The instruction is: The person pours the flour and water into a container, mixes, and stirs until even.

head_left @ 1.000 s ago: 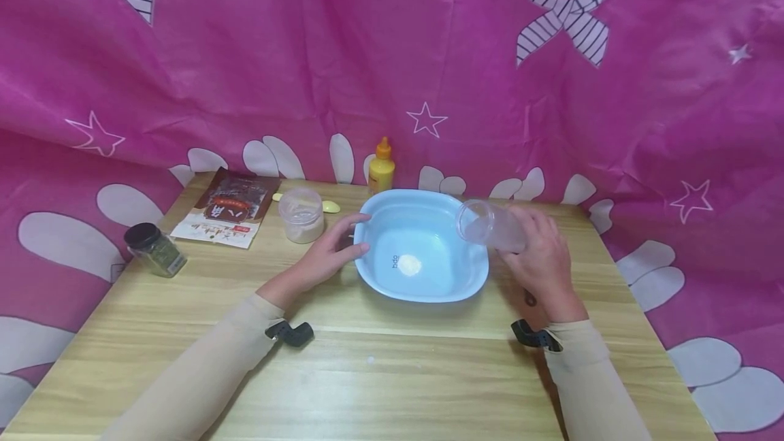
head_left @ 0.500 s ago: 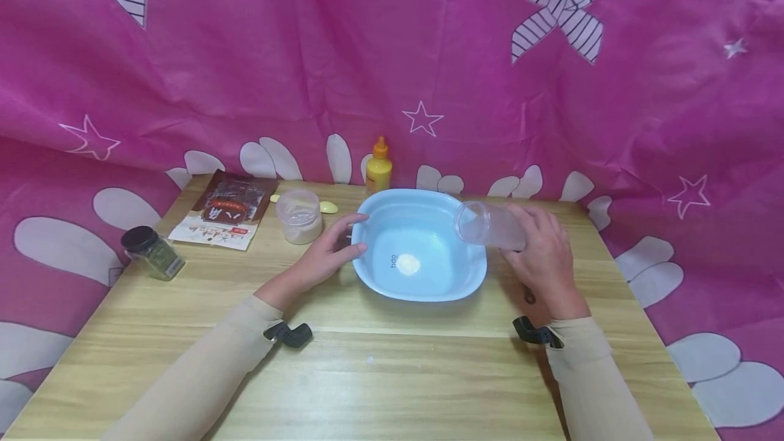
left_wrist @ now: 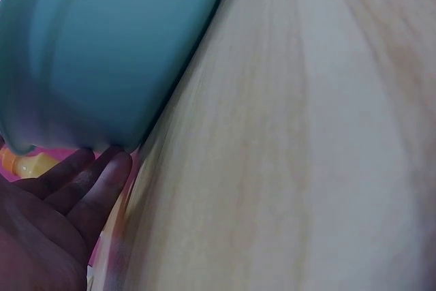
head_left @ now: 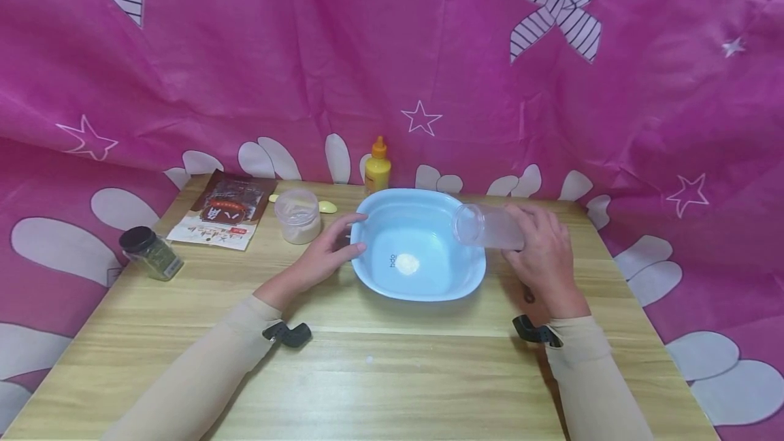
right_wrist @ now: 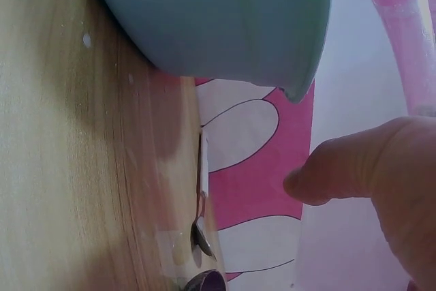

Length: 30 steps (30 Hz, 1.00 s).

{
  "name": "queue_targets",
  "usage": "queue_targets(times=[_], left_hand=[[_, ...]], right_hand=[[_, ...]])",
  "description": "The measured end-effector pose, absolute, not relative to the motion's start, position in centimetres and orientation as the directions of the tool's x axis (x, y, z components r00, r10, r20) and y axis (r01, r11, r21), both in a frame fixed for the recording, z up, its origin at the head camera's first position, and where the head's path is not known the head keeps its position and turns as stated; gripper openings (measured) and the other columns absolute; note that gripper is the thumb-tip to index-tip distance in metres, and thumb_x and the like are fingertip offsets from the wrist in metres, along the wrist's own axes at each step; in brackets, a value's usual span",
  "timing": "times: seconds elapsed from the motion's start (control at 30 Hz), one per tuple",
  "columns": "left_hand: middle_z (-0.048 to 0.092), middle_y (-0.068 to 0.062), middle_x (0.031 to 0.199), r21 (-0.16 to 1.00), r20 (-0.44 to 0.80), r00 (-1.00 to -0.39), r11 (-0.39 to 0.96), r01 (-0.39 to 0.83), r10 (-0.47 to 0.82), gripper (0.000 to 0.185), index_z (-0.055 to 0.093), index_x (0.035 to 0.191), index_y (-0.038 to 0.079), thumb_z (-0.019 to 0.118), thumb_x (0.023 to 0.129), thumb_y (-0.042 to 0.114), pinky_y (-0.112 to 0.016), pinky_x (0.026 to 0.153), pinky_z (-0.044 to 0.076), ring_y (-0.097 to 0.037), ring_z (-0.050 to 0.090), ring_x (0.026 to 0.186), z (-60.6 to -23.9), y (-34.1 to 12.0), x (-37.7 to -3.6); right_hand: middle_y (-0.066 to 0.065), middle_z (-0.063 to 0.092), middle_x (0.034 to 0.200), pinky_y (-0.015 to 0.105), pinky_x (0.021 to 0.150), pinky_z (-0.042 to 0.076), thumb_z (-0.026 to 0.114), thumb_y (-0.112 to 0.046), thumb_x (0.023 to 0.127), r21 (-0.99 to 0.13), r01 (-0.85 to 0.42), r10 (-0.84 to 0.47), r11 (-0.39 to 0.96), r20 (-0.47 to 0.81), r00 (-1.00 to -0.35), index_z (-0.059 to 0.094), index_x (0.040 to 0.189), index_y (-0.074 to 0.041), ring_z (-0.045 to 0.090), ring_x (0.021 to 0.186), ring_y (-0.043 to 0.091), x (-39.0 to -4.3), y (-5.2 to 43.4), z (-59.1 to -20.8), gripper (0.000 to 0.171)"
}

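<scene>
Right hand hiding clear cup base, contents indiscernible

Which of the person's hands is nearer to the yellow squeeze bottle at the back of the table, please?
Left. The left hand rests at the blue basin's left rim, nearer the yellow squeeze bottle. The right hand holds the clear cup over the basin's right rim, farther away.

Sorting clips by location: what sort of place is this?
Probably a makeshift home food-prep spot, not a real kitchen: a wooden table against a pink patterned curtain, holding a blue basin, a yellow squeeze bottle and a spice jar.
</scene>
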State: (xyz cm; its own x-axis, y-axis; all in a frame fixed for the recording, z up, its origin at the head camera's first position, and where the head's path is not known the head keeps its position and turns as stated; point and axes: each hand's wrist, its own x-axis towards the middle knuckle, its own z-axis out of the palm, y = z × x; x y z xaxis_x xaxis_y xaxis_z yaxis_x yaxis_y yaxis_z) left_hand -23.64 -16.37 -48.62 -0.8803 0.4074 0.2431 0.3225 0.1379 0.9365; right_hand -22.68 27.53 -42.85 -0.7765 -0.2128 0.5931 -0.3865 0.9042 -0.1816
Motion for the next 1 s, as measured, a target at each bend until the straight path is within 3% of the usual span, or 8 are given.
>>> queue_targets(times=[1.0], left_hand=[[0.056,-0.029,0.158,0.938,0.223,-0.890,0.160,0.307,0.398,0.060,0.046,0.165,0.012,0.069,0.110,0.019,-0.060,0.117,0.053,-0.048,0.062,0.140,-48.12,-16.24,-23.41]], right_hand=[[0.023,0.064,0.141,0.081,0.109,0.045,0.096,0.000,0.077,-0.125,-0.403,-0.246,0.906,0.619,-0.746,0.066,0.144,-0.017,0.055,0.134,0.051,-22.62,27.64,-42.78,0.075]])
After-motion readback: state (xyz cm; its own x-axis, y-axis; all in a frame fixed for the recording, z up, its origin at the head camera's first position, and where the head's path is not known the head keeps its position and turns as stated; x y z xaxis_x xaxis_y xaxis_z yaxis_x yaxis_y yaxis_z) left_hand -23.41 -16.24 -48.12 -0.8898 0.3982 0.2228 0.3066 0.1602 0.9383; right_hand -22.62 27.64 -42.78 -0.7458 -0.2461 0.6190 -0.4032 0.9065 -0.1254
